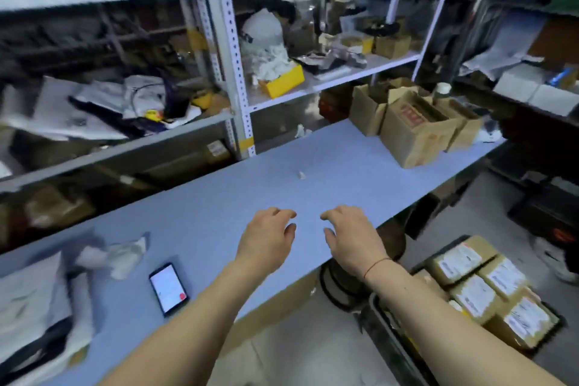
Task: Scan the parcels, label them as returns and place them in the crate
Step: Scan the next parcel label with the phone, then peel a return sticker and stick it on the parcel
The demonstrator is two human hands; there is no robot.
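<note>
My left hand (266,236) and my right hand (352,235) hover side by side over the blue table (250,185), fingers loosely curled, holding nothing. A phone (169,289) with a lit white screen lies on the table to the left of my left arm. Several brown parcels (479,288) with white labels sit packed in a dark crate (385,323) on the floor at the lower right, below my right arm. Grey mailer bags (34,301) lie at the table's near left end.
Open cardboard boxes (416,128) stand at the table's far right end. Crumpled white paper (116,255) lies near the phone, a small scrap (301,175) mid-table. Cluttered metal shelves (232,50) rise behind the table. A round stool (341,279) sits under the table edge.
</note>
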